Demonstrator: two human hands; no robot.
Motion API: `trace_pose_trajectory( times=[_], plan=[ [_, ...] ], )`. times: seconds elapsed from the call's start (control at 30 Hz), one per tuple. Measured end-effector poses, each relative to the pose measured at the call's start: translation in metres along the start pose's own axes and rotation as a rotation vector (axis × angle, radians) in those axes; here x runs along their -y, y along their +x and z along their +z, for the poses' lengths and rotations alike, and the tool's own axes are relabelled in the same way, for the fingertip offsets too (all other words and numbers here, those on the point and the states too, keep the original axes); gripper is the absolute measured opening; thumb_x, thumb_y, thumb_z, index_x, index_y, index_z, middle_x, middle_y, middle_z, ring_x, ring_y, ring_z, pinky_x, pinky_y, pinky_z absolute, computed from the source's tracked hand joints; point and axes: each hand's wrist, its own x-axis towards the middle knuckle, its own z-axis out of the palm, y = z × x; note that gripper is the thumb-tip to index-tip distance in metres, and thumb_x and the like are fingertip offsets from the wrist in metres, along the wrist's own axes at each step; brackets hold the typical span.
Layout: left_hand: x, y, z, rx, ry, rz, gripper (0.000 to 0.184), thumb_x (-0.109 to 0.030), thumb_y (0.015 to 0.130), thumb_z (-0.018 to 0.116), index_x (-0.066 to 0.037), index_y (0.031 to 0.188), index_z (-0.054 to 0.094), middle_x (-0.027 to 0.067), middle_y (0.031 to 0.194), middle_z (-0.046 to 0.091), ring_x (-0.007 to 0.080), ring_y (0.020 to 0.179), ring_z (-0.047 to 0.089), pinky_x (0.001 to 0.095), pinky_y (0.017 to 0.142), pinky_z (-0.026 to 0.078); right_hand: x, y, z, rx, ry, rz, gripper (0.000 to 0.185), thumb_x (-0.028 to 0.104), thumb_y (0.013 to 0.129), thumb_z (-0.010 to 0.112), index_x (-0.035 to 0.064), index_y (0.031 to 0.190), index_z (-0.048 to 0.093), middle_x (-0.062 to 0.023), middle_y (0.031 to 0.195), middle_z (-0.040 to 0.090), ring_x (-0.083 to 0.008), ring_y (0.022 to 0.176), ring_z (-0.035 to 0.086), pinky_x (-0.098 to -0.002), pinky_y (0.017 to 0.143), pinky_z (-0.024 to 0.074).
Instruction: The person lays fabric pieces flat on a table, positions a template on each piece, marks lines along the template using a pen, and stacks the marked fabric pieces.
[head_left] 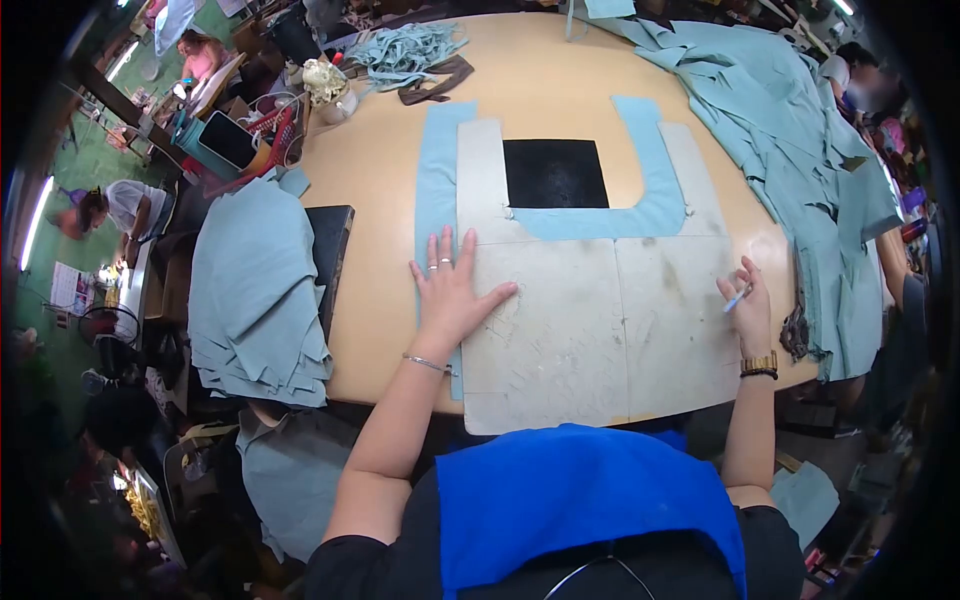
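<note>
A greyish-white pattern board (545, 330) with a U-shaped cutout lies flat on a light blue fabric piece (435, 170). The fabric shows along the board's left side and inside the cutout. My left hand (452, 295) rests on the board's left edge, fingers spread and flat, rings on two fingers. Over the board's right edge, my right hand (750, 305) has its fingers closed round a slim, pale pen-like stick (737, 297); its exact kind is unclear. Within the cutout lies a black square (556, 174), partly bordered by the blue fabric.
Stacked blue fabric pieces (255, 290) stand at the left, and a large heap of blue cloth (760, 110) covers the right side. Fabric strips (405, 52) lie at the back of the wooden table (385, 200), near a light-coloured pot (335, 100). Several people work around.
</note>
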Motion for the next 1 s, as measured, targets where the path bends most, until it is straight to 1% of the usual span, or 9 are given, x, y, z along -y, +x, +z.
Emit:
trace_pose_trajectory(
  times=[0.13,0.23,0.33,0.43,0.5,0.6,0.8,0.93,1.0],
  plan=[
    [0.015,-0.008,0.004,-0.103,-0.047,-0.237,0.094,-0.069,0.084,0.048,-0.006,0.150,0.025,0.0214,0.156,0.015,0.0353,0.146,0.010,0.0675,0.109,0.008,-0.011,0.003,0.002,-0.052,-0.149,-0.061,0.070,0.018,0.080,0.078,0.0001,0.138,0.044,-0.0154,0.119,0.059,-0.0185,0.106,0.057,-0.0295,0.084,0.0492],
    [0.028,-0.018,0.012,-0.103,0.001,-0.261,0.090,-0.065,0.089,0.044,0.000,0.148,0.024,0.0222,0.156,0.017,0.0356,0.146,0.011,0.0674,0.109,0.009,0.002,0.006,-0.007,0.065,0.139,0.104,0.061,0.016,0.081,0.076,-0.0017,0.133,0.049,-0.0128,0.116,0.061,-0.0160,0.104,0.057,-0.0289,0.085,0.0482],
    [0.028,-0.016,0.013,-0.088,0.017,-0.273,0.089,-0.063,0.091,0.042,0.002,0.148,0.023,0.0229,0.156,0.017,0.0351,0.146,0.012,0.0665,0.109,0.010,0.016,0.003,-0.024,0.387,0.448,0.210,0.049,0.015,0.084,0.073,-0.0031,0.125,0.054,-0.0102,0.112,0.061,-0.0151,0.100,0.057,-0.0292,0.089,0.0457],
    [0.036,-0.013,0.019,-0.152,-0.078,-0.297,0.084,-0.060,0.094,0.039,-0.001,0.150,0.021,0.0214,0.157,0.016,0.0345,0.147,0.010,0.0657,0.110,0.008,0.047,-0.018,-0.049,0.038,0.287,-0.053,0.039,0.015,0.087,0.069,-0.0024,0.119,0.057,-0.0073,0.113,0.061,-0.0123,0.097,0.057,-0.0268,0.087,0.0453],
    [0.038,-0.012,0.023,-0.156,-0.035,-0.306,0.084,-0.061,0.093,0.040,0.000,0.149,0.022,0.0227,0.156,0.017,0.0354,0.146,0.011,0.0658,0.110,0.010,0.029,-0.007,-0.080,-0.049,0.426,-0.157,0.039,0.017,0.089,0.067,-0.0012,0.121,0.056,-0.0069,0.113,0.062,-0.0150,0.100,0.058,-0.0283,0.088,0.0453],
    [0.028,-0.014,0.017,-0.171,0.019,-0.298,0.077,-0.057,0.093,0.044,-0.003,0.147,0.030,0.0222,0.154,0.021,0.0351,0.145,0.014,0.0670,0.109,0.012,-0.014,0.014,-0.118,-0.230,0.710,-0.097,0.045,0.016,0.090,0.067,-0.0034,0.127,0.050,-0.0108,0.121,0.059,-0.0196,0.110,0.055,-0.0316,0.095,0.0426],
    [0.022,-0.006,0.007,-0.212,-0.302,-0.142,0.042,-0.035,0.093,0.057,-0.007,0.123,0.052,0.0188,0.132,0.050,0.0358,0.125,0.044,0.0499,0.101,0.035,-0.014,0.025,-0.102,-1.039,-0.247,-0.499,0.054,0.011,0.092,0.063,-0.0057,0.137,0.038,-0.0192,0.141,0.045,-0.0249,0.130,0.043,-0.0360,0.109,0.0310],
    [0.037,0.004,-0.006,-0.417,-1.022,-0.284,0.031,-0.026,0.097,0.051,-0.002,0.116,0.050,0.0159,0.117,0.058,0.0303,0.109,0.055,0.0354,0.095,0.042,0.012,0.028,-0.019,-0.290,0.247,-0.353,0.051,0.009,0.092,0.062,-0.0034,0.137,0.042,-0.0177,0.138,0.049,-0.0282,0.128,0.046,-0.0381,0.109,0.0330],
    [0.070,0.000,-0.043,-0.626,-1.299,-0.313,0.033,-0.023,0.100,0.046,0.001,0.122,0.046,0.0152,0.118,0.055,0.0218,0.112,0.050,0.0341,0.098,0.039,0.032,0.013,0.032,-0.118,0.029,-0.556,0.047,0.007,0.092,0.062,-0.0024,0.135,0.046,-0.0163,0.136,0.052,-0.0275,0.126,0.048,-0.0375,0.108,0.0355]
  ],
)
